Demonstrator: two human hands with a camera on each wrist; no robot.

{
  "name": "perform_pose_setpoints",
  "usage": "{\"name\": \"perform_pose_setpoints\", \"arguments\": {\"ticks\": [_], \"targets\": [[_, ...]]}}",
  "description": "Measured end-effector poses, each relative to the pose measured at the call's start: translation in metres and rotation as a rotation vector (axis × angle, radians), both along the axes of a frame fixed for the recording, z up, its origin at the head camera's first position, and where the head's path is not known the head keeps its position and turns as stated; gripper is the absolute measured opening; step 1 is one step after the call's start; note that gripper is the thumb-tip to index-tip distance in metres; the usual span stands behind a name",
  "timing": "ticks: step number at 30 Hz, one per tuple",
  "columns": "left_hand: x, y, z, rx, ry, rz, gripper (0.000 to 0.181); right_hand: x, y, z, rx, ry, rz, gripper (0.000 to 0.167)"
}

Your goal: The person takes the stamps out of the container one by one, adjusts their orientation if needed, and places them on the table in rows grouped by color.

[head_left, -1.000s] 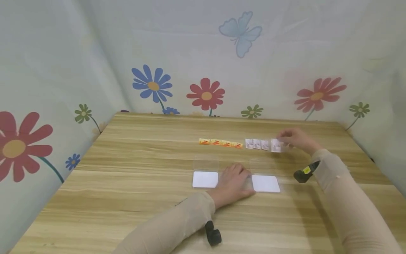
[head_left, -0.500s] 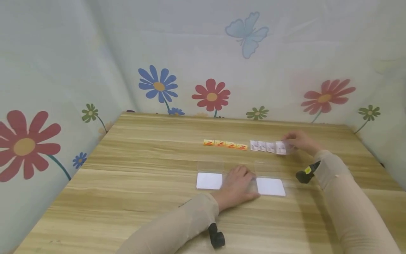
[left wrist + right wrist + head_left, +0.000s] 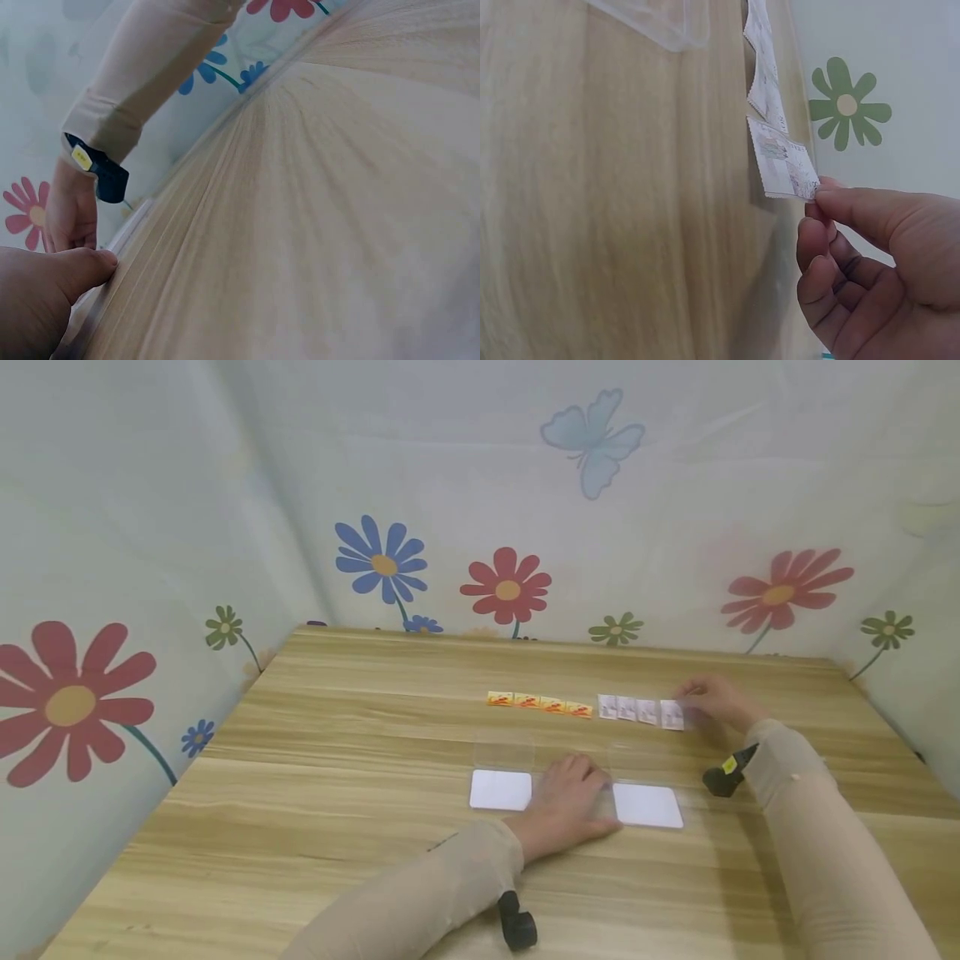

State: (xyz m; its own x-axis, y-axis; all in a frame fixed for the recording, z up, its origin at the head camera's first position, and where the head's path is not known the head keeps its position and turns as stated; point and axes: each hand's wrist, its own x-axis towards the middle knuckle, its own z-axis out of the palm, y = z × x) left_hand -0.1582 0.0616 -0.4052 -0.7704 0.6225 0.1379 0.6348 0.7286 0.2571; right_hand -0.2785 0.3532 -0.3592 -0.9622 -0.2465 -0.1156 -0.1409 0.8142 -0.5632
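Note:
At the far right of the table, my right hand (image 3: pixel 718 702) pinches the edge of a pale, printed postage stamp (image 3: pixel 784 161) between thumb and forefinger. That stamp has serrated edges and is the end one of a row of pale stamps (image 3: pixel 626 709). To their left lies a row of orange-yellow stamps (image 3: pixel 527 702). My left hand (image 3: pixel 562 803) rests on the table with relaxed fingers, between a left white card (image 3: pixel 500 790) and a right white card (image 3: pixel 648 806). Its thumb (image 3: pixel 94 264) shows in the left wrist view; the fingertips there are hidden.
Behind each white card is a faint clear plastic piece (image 3: pixel 504 752), box-like in the right wrist view. The wooden table (image 3: pixel 337 718) meets a flower-printed curtain (image 3: pixel 660 552) at its far edge and sides.
The head view has shifted slightly. The pale stamp in my right hand has moved a little left, closer to the others in its row. The left hand stays in the same place between the cards.

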Motion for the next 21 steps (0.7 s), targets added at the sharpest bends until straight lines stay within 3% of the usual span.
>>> {"name": "perform_pose_setpoints", "arguments": {"ticks": [10, 21], "targets": [[0.0005, 0.0013, 0.0039, -0.009, 0.001, 0.008, 0.053, -0.0045, -0.0014, -0.0039, -0.013, -0.057, -0.024, 0.028], [-0.0002, 0.0007, 0.0051, -0.014, -0.002, 0.008, 0.053, -0.0048, -0.0063, -0.003, -0.017, -0.051, -0.016, 0.027]]}}
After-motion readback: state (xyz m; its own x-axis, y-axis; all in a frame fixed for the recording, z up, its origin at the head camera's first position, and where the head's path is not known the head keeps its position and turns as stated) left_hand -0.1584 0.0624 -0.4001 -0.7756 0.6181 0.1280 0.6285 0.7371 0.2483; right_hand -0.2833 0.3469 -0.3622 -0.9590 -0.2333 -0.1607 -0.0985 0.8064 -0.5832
